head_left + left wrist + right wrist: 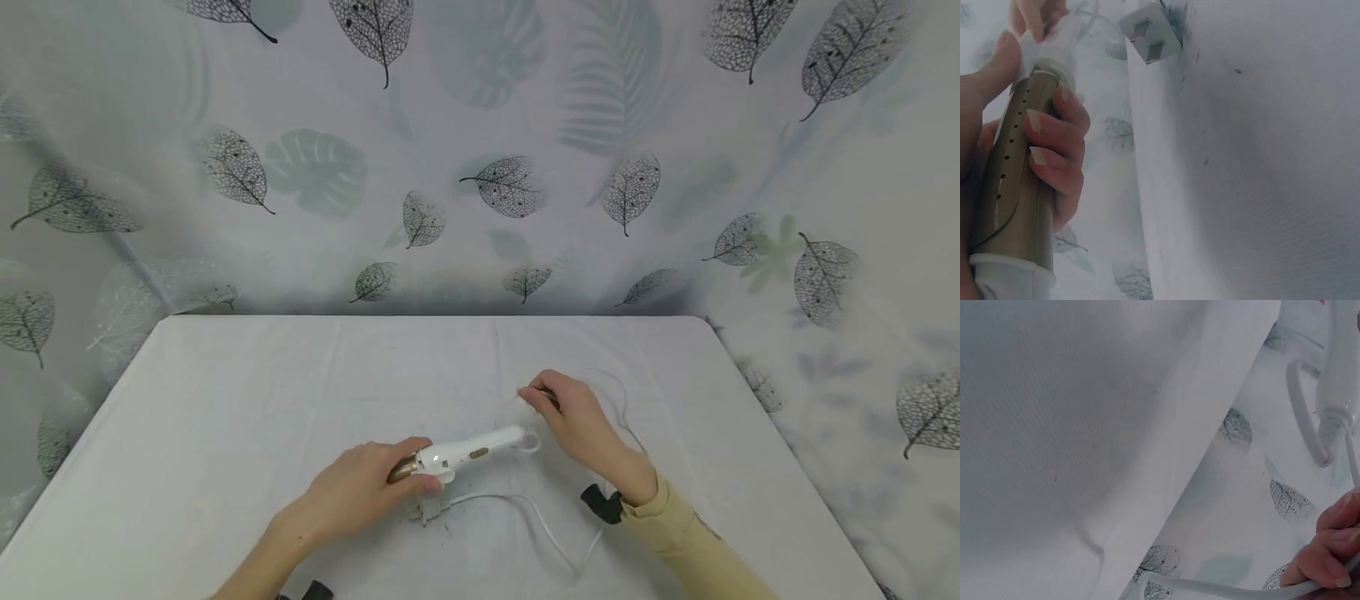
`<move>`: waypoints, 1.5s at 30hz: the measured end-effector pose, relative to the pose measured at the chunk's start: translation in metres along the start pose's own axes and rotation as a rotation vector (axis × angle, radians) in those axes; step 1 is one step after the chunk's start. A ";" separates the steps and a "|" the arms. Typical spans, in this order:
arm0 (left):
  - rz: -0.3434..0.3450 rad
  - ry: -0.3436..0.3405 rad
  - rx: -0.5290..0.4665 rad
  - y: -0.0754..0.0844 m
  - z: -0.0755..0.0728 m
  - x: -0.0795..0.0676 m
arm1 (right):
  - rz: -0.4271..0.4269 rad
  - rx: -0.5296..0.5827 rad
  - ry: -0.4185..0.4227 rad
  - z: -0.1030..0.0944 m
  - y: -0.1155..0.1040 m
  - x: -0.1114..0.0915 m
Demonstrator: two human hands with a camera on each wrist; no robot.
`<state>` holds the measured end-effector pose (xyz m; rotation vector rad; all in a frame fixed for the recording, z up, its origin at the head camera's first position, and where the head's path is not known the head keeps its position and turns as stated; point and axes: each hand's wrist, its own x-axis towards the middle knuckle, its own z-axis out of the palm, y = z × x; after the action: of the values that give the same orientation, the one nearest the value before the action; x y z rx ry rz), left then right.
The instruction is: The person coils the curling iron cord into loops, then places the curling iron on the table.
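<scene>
A curling iron [480, 446] has a white handle and a gold barrel [1019, 169] with a row of small holes. My left hand [352, 487] grips it around the barrel, its fingers curled along one side in the left wrist view, and the handle points toward the right hand. Just beyond the handle's end, my right hand [576, 421] holds the white power cord [1229, 590] in curled fingers [1332, 547]. From the handle the cord makes a small loop. Below the curling iron lies the plug [429, 510], its cord trailing right in a bend.
A white-covered table [247, 400] lies under both hands. Leaf-printed cloth [480, 225] hangs behind it and at its sides. Black wrist straps [602, 504] show by the forearms. Part of the cord passes beneath the right forearm.
</scene>
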<state>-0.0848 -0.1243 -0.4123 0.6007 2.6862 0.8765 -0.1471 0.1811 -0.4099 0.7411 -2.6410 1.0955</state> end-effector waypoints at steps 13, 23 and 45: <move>-0.176 0.076 -0.061 -0.008 0.000 0.012 | 0.043 0.111 -0.009 0.000 -0.012 -0.015; -0.174 0.141 -0.128 -0.017 -0.004 0.019 | 0.046 0.223 0.037 0.002 -0.006 -0.024; -0.141 0.195 -0.253 -0.018 -0.009 0.018 | 0.002 0.207 -0.178 -0.005 0.004 -0.021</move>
<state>-0.1092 -0.1336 -0.4178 0.2792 2.6803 1.2660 -0.1310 0.1946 -0.4165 0.9151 -2.6985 1.3788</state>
